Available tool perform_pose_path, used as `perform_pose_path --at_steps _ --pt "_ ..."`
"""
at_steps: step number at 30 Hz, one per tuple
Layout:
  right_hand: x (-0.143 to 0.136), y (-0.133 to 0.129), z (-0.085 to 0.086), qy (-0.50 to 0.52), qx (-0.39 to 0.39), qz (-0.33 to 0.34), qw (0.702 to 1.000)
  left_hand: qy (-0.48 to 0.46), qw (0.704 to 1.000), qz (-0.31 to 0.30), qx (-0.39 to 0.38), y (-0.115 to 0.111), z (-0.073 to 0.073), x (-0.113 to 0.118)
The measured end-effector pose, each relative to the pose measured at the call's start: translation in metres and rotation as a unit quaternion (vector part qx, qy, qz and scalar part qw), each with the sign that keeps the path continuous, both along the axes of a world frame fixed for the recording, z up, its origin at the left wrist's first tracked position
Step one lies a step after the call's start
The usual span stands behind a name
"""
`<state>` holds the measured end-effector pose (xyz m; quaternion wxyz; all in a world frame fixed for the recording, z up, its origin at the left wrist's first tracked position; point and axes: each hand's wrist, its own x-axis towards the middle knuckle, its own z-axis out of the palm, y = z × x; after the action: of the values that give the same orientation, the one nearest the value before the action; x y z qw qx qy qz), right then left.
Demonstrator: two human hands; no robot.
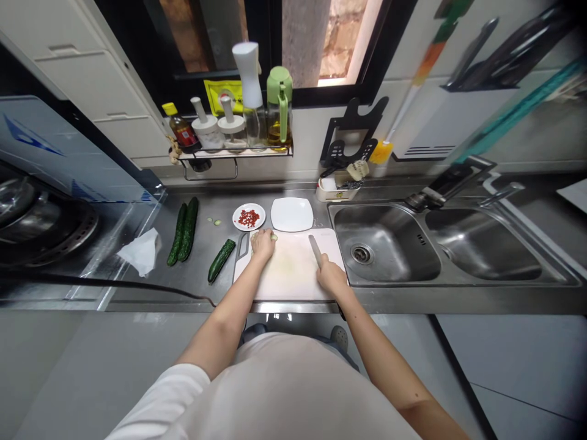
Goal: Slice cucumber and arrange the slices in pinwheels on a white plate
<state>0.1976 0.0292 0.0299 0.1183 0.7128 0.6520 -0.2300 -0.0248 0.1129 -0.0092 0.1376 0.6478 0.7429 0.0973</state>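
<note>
- Left hand [263, 244]: positioned over the upper left part of the cutting board [293, 278], beside its handle slot. The grip is curled over a cucumber piece [274, 237], pinching it; a pale green end shows past the fingers, and the rest is hidden by the hand.
- Right hand [331, 273]: positioned over the right part of the cutting board. The grip is wrapped around the handle of a knife [315, 247].
- Knife: blade directed forward and slightly to the left, well apart from the left hand. Contact between blade and board cannot be determined.
- Cutting board: flat on the stainless steel tabletop [151, 293], at the front edge, with a damp-looking patch at its middle.
- Cut cucumber [221, 261]: on the tabletop, just beside the left edge of the board, lying at a slant.
- Whole cucumbers [183, 232]: two, side by side, farther left on the tabletop.
- Cucumber scraps [217, 222]: small, on the tabletop between the whole cucumbers and the round plate.
- Round plate [236, 216]: behind the board's left corner, carrying chopped red pepper [249, 218].
- Square plate [292, 214]: white, behind the board, right of the round plate.
- Double sink [389, 250]: right of the board.
</note>
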Motion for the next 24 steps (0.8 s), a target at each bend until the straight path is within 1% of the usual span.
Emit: perform_pose_path --at_steps 4,8,12,15,17,20,24 --pt "0.000 0.001 0.001 0.002 -0.005 -0.005 1.000 -0.030 0.999 0.021 -0.002 -0.003 0.004 0.001" --pt "-0.001 0.001 0.004 0.003 -0.005 -0.007 1.000 -0.098 0.994 0.047 -0.011 -0.008 0.004 0.002" --pt "-0.003 0.001 0.005 0.003 -0.015 -0.009 1.000 -0.189 0.979 0.071 -0.031 -0.022 -0.006 0.006" --pt "-0.002 0.001 0.004 0.006 -0.009 -0.007 1.000 -0.238 0.968 0.064 -0.045 -0.036 -0.015 0.010" --pt "-0.002 0.001 0.003 0.006 -0.006 -0.005 1.000 -0.240 0.968 0.057 -0.051 -0.045 -0.018 0.012" --pt "-0.001 0.000 0.002 0.006 -0.003 -0.005 1.000 -0.216 0.974 0.051 -0.052 -0.054 -0.019 0.015" --pt "0.000 -0.001 0.001 0.001 0.011 0.004 1.000 -0.183 0.982 0.047 -0.025 -0.060 -0.017 0.019"
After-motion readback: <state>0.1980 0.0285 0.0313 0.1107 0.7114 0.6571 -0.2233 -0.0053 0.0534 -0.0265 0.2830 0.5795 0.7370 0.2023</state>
